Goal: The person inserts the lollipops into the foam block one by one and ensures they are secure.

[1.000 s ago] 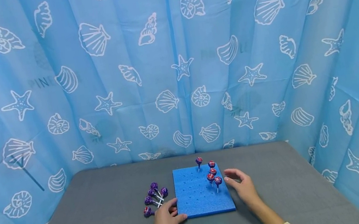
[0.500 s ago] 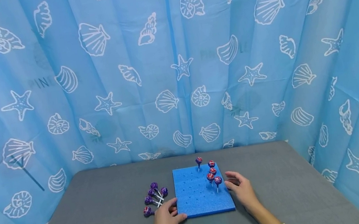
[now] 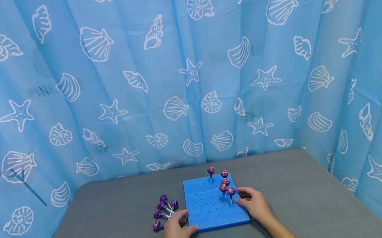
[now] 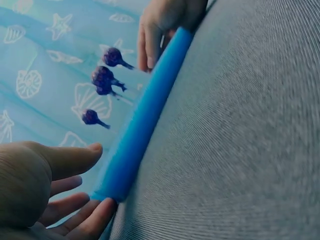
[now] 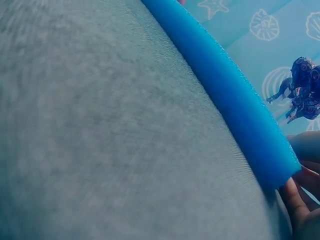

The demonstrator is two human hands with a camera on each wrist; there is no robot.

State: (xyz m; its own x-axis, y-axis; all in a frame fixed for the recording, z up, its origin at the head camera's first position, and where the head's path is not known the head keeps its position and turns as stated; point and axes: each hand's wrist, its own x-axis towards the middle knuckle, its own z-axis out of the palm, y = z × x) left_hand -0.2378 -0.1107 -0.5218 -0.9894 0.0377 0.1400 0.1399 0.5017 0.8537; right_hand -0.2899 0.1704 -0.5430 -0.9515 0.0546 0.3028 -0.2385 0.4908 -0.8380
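Note:
A flat blue foam board (image 3: 211, 214) with rows of small holes lies on the table. Several purple-and-red wrapped lollipops (image 3: 231, 191) stand upright in its right and back part. My left hand (image 3: 175, 233) is at the board's left edge; in the left wrist view its fingertips (image 4: 107, 205) touch the foam's side while the thumb (image 4: 75, 159) stays raised above. On the opposite side, my right hand (image 3: 260, 207) rests against the right edge, thumb toward the top face. The right wrist view shows its fingers (image 5: 297, 205) at the foam's corner.
Several more lollipops (image 3: 158, 213) lie loose on the grey table (image 3: 119, 236), just left of my left hand, sticks pointing toward it. A blue curtain (image 3: 183, 70) with white shells and starfish hangs behind and along both sides.
My right hand has moved slightly left and nearer to me, from beside the board up to its right edge. The left hand and the lollipops keep their places.

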